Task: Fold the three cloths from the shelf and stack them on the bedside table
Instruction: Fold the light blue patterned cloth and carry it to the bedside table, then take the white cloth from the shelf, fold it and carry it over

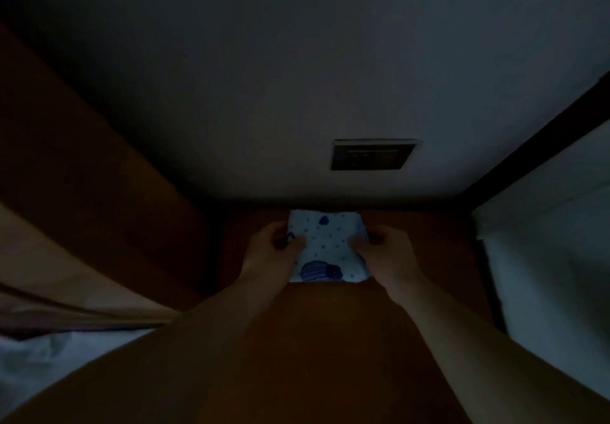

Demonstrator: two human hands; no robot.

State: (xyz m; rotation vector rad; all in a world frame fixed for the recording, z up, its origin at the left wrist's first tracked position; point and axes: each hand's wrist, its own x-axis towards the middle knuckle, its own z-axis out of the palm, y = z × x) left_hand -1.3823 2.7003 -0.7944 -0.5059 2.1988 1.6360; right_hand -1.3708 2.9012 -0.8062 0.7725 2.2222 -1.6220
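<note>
Dim room, left hand and right hand pinching folded patterned cloth, wall socket plate above, pale curtain rightward

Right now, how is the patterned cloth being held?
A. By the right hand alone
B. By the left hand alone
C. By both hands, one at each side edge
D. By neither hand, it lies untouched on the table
C: the left hand and right hand each grip a side edge of the cloth, over the table.
</note>
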